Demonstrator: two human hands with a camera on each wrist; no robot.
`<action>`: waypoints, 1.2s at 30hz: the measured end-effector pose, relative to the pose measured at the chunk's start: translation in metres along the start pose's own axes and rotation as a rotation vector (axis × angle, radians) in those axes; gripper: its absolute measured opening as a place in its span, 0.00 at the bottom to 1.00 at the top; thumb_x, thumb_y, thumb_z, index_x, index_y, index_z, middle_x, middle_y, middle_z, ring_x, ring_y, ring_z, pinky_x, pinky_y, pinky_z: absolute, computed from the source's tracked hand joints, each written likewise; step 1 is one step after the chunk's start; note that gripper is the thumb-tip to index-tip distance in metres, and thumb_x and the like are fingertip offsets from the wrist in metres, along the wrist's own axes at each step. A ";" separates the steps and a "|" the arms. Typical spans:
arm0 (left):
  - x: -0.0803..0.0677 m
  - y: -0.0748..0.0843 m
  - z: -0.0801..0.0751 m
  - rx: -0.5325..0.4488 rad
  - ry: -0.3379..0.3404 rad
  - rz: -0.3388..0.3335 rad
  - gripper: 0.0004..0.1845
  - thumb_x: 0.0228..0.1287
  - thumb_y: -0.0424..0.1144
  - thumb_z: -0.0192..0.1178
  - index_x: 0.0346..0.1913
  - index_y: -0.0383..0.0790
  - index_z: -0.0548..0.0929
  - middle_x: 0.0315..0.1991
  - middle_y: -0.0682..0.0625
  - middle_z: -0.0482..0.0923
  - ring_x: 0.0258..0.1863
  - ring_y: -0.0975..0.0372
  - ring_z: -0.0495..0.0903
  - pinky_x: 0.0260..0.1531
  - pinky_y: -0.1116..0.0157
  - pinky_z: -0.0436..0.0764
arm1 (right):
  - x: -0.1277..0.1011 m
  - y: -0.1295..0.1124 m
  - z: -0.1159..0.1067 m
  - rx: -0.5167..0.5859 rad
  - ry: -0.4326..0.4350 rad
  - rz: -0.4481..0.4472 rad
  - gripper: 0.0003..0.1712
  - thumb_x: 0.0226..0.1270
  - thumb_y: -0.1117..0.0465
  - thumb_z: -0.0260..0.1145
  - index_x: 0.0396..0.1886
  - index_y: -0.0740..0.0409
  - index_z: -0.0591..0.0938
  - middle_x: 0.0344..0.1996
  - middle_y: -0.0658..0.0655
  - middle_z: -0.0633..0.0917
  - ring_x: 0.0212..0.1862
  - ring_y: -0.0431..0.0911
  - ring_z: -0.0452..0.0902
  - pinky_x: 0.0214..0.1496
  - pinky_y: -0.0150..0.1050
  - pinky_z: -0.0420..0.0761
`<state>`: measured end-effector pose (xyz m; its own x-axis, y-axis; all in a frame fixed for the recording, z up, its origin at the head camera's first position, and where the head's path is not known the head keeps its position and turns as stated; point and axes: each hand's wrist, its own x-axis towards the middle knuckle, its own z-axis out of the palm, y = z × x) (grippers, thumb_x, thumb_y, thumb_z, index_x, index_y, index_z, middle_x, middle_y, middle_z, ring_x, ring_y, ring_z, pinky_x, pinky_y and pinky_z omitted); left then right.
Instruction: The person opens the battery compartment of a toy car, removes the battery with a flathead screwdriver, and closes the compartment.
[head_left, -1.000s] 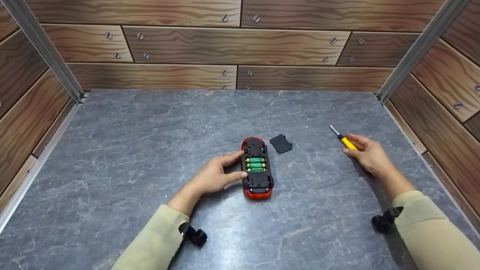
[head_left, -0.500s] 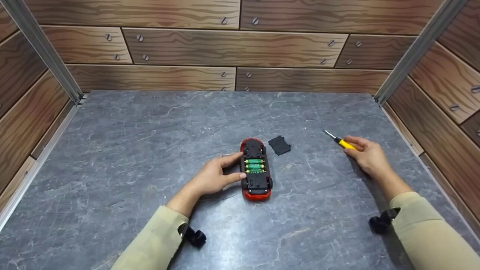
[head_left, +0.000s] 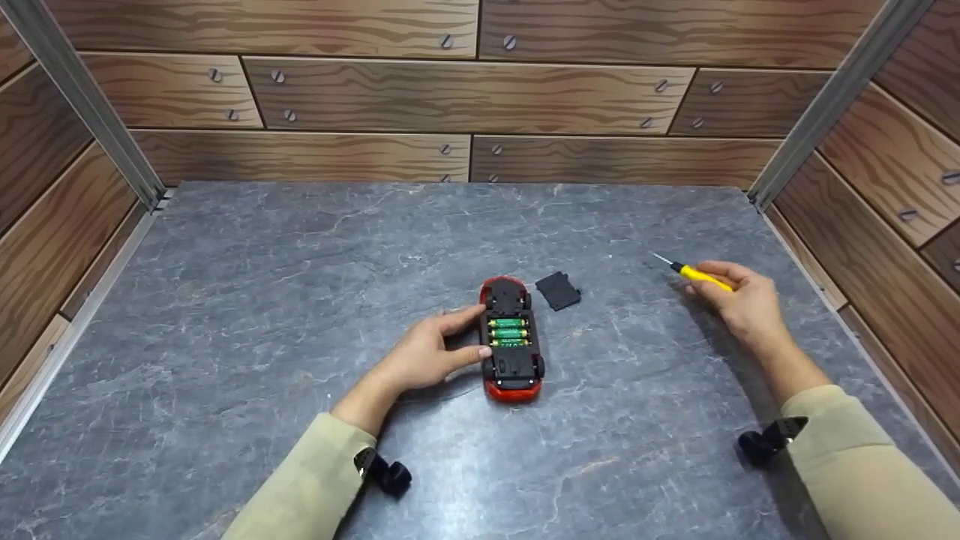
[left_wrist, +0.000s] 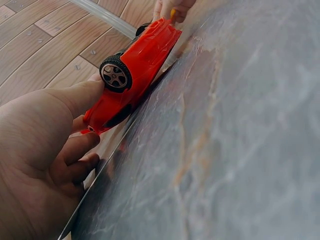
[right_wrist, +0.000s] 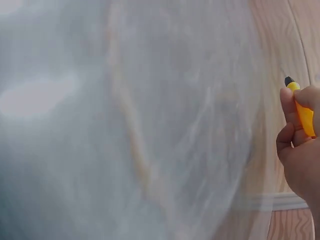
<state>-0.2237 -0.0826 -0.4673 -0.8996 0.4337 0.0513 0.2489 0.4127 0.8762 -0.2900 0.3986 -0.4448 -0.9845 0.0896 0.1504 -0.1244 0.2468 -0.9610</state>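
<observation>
Centrally, a red toy car [head_left: 511, 339] lies upside down on the grey marbled tabletop [head_left: 300, 300], its black underside facing up. The open battery bay shows three green cells [head_left: 508, 332] side by side; their printing is too small to read. The left hand [head_left: 420, 356] steadies the car from its left flank, thumb and fingertips touching the body; in the left wrist view the thumb lies along the red shell beside a wheel [left_wrist: 115, 75], the other fingers loosely curled below it. A small black cover plate [head_left: 559, 290] rests flat on the tabletop just beside the car's far right corner, touching neither the car nor a hand. Well to the right, the right hand [head_left: 739, 304] has its grip closed on a yellow-handled screwdriver [head_left: 694, 274], pinched between thumb and fingers, the thin metal tip pointing left and away. Wood-grain panels [head_left: 465, 94] with printed screw heads wall the tabletop on three sides.
</observation>
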 end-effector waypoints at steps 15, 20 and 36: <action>-0.001 -0.001 0.000 0.019 0.012 0.002 0.39 0.69 0.52 0.73 0.79 0.52 0.72 0.76 0.52 0.72 0.78 0.52 0.65 0.81 0.50 0.54 | -0.016 -0.057 0.068 0.357 -0.013 -0.009 0.15 0.69 0.77 0.71 0.54 0.70 0.88 0.40 0.53 0.92 0.37 0.42 0.90 0.46 0.30 0.86; -0.001 0.001 -0.001 0.010 0.005 -0.011 0.39 0.68 0.53 0.73 0.80 0.53 0.71 0.76 0.54 0.72 0.78 0.53 0.66 0.79 0.52 0.58 | -0.024 -0.070 0.087 0.501 -0.036 -0.019 0.17 0.69 0.82 0.66 0.51 0.67 0.90 0.44 0.58 0.90 0.39 0.45 0.90 0.49 0.33 0.88; -0.002 0.001 -0.002 0.009 0.000 -0.026 0.40 0.68 0.54 0.73 0.80 0.55 0.71 0.77 0.54 0.70 0.79 0.52 0.64 0.81 0.49 0.53 | -0.048 -0.101 0.133 0.543 -0.091 -0.130 0.11 0.74 0.78 0.64 0.51 0.68 0.86 0.42 0.62 0.92 0.41 0.48 0.92 0.49 0.39 0.89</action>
<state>-0.2227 -0.0843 -0.4659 -0.9058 0.4227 0.0285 0.2286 0.4309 0.8730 -0.2466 0.2413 -0.3855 -0.9606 0.0023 0.2779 -0.2671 -0.2835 -0.9210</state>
